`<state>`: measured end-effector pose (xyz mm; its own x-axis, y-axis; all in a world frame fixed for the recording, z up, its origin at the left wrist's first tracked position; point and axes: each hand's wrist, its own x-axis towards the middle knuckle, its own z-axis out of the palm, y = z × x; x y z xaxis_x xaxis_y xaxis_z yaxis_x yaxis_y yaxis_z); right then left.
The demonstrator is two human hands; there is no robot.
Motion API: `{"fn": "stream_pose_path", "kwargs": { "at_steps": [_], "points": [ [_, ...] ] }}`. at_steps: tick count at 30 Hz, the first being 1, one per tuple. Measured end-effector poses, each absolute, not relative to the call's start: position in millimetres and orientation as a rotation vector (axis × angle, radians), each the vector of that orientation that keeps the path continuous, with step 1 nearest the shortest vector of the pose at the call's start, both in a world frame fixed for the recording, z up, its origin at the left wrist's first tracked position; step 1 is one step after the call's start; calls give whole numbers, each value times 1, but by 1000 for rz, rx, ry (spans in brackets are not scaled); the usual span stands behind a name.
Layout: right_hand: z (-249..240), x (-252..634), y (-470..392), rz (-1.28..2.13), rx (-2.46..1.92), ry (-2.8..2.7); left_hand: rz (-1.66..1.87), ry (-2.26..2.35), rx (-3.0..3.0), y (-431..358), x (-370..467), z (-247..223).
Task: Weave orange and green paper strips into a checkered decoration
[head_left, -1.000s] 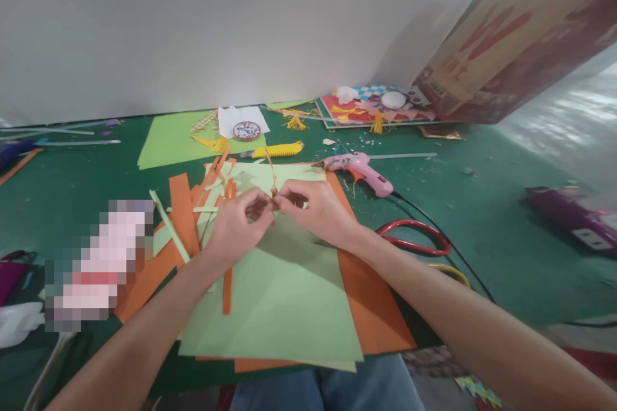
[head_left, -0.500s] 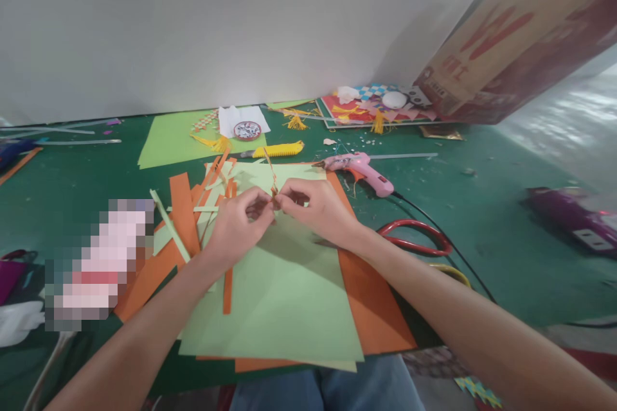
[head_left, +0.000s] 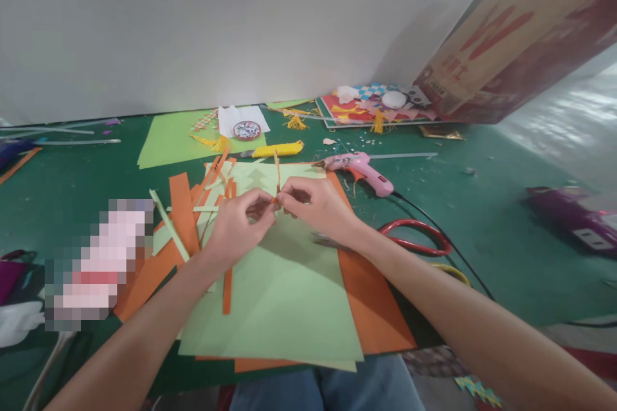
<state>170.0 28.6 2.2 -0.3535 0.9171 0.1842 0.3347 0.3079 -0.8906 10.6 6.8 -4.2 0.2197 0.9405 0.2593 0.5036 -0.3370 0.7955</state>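
Note:
Both hands meet above a light green paper sheet (head_left: 289, 295). Between their fingertips is a small orange paper strip (head_left: 277, 170), its thin end pointing up. My left hand (head_left: 243, 218) pinches it from the left, my right hand (head_left: 313, 205) from the right; fingers hide the folded part. Orange and pale green strips (head_left: 182, 212) lie in a pile left of my left hand. Under my right wrist are scissors with red handles (head_left: 414, 236). A pink glue gun (head_left: 369, 173) rests beyond my right hand, and a yellow cutter (head_left: 277, 149) lies behind both hands.
A paper bag (head_left: 501, 45) stands at the back right. Along the wall are a round patterned disc (head_left: 247, 130), yellow tassels (head_left: 378, 121) and a red sheet with craft pieces (head_left: 332, 104). A purple glue gun (head_left: 573, 218) lies far right. A black cord runs rightward.
The strip's free end has swung slightly right and stands more upright. My fingertips have shifted a little around it; both hands stay pinched together.

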Motion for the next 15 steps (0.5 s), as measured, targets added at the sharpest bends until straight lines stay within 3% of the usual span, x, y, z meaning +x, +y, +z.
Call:
{"fn": "stream_pose_path", "kwargs": {
  "at_steps": [15],
  "points": [
    [1,171,30,1021,-1120,-1866,1033,1347,2456,7,4,-10]
  ]
}}
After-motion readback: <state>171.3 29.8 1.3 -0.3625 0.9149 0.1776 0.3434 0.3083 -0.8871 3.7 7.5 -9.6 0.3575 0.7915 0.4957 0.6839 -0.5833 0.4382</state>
